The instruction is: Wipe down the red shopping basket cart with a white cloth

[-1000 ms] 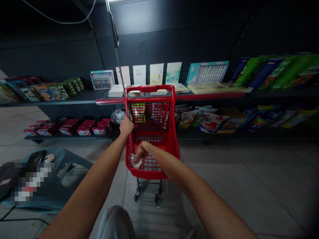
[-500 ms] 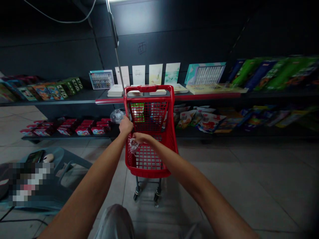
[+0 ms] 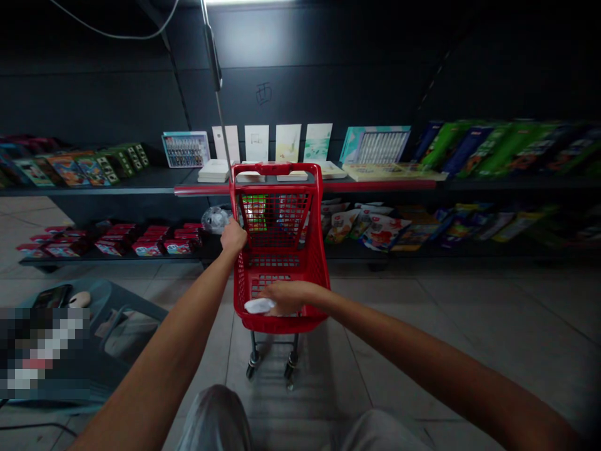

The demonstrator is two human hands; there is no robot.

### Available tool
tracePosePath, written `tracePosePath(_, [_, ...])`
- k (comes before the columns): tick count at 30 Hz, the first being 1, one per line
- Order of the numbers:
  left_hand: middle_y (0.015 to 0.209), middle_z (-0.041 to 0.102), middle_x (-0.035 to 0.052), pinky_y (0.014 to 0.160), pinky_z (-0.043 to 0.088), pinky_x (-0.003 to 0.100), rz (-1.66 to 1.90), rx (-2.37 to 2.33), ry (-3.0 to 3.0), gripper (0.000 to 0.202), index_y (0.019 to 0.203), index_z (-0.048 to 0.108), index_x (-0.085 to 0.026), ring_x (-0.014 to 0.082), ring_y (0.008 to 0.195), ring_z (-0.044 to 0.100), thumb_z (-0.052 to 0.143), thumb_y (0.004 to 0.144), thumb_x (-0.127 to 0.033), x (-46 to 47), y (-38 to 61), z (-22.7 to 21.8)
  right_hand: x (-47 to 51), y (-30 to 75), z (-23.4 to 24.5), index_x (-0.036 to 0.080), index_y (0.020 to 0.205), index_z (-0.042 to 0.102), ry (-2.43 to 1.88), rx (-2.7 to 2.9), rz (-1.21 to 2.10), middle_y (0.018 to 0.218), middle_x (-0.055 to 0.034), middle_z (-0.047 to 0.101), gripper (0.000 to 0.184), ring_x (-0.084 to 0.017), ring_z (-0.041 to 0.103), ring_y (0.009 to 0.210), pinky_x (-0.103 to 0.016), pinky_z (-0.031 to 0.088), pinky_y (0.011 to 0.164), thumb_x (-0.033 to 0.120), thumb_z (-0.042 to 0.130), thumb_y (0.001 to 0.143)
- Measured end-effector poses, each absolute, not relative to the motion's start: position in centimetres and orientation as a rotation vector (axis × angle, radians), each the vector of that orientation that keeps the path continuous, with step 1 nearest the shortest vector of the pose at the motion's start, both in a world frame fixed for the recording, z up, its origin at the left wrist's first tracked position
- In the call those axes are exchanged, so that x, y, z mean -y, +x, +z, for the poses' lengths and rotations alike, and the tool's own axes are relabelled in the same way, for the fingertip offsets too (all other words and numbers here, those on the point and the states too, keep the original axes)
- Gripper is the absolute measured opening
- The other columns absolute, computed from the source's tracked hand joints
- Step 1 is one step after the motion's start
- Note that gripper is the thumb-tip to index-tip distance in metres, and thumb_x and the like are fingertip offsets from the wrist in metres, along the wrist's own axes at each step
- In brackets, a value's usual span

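Observation:
A small red shopping cart (image 3: 323, 250) with grid walls stands in front of me. My left hand (image 3: 233, 237) is closed around the upper edge of its left side, the fingers partly hidden. My right hand (image 3: 287, 295) is over the near end of the basket, pressing a folded white cloth (image 3: 259, 305) toward the near rim. Whether it is fabric or paper I cannot tell. Just behind my left hand, a clear-wrapped round item (image 3: 215, 219) shows at the lower shelf.
Behind the cart, a dark shelf (image 3: 154, 181) carries books (image 3: 256, 144) and boxes (image 3: 96, 168). Snack bags (image 3: 382, 232) and red packs (image 3: 150, 247) line the lower shelf. A grey-blue stool (image 3: 106, 300) with a phone (image 3: 51, 295) stands left. A thin metal pole (image 3: 220, 113) rises behind the cart.
My right hand has moved with the cloth from the basket's inner left side toward the near rim. My left hand keeps its grip on the cart. The view has shifted slightly.

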State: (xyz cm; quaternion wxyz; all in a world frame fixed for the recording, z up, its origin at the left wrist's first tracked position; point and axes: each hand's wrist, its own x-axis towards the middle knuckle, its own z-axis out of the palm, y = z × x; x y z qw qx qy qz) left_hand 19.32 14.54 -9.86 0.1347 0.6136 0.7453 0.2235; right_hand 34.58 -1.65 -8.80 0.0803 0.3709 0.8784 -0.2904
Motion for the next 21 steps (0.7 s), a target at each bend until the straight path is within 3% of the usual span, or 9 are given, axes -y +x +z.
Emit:
tracePosePath(6, [0.123, 0.068, 0.0228, 0.092, 0.052, 0.044, 0.644, -2.138, 1.796, 0.037, 0.128, 0.055, -0.018, 0.0354, 0.114, 0.068, 0.051, 0.095, -0.033, -15.2, 18.7, -10.2, 4.0, 40.5, -7.0, 0.015, 0.095, 0.078, 1.055, -2.59, -0.244, 0.096, -0.0141, 0.074, 0.02, -0.025, 0.066, 0.091, -0.031, 0.042, 0.073, 0.012, 0.062, 0.083])
tracePosePath(9, [0.122, 0.069, 0.0226, 0.091, 0.052, 0.044, 0.642, -2.132, 1.808, 0.035, 0.127, 0.055, -0.017, 0.0352, 0.113, 0.068, 0.049, 0.095, -0.03, -15.2, 18.6, -10.2, 4.6, 43.8, -7.6, 0.021, 0.101, 0.078, 0.992, -2.798, -0.201, 0.102, -0.0101, 0.074, 0.023, -0.025, 0.061, 0.102, -0.033, 0.04, 0.083, 0.015, 0.065, 0.083])
tracePosePath(13, [0.122, 0.069, 0.0229, 0.089, 0.052, 0.045, 0.636, -2.133, 1.812, 0.036, 0.128, 0.055, -0.016, 0.0358, 0.113, 0.068, 0.045, 0.095, -0.027, -14.9, 18.9, -10.1, 3.6, 46.5, -8.2, 0.027, 0.107, 0.077, 0.985, -2.945, -0.1, 0.105, -0.0064, 0.073, 0.029, -0.022, 0.057, 0.1, -0.035, 0.035, 0.089, 0.015, 0.065, 0.084])
tracePosePath(21, [0.122, 0.068, 0.0239, 0.09, 0.052, 0.045, 0.602, -2.116, 1.873, 0.039, 0.13, 0.054, -0.013, 0.0363, 0.112, 0.068, 0.043, 0.096, -0.03, -15.0, 18.8, -10.1, -4.8, 48.7, -9.0, 0.019, 0.101, 0.077, 1.228, -2.972, 0.106, 0.105, -0.0079, 0.075, 0.028, -0.022, 0.06, 0.103, -0.034, 0.036, 0.095, 0.012, 0.057, 0.081])
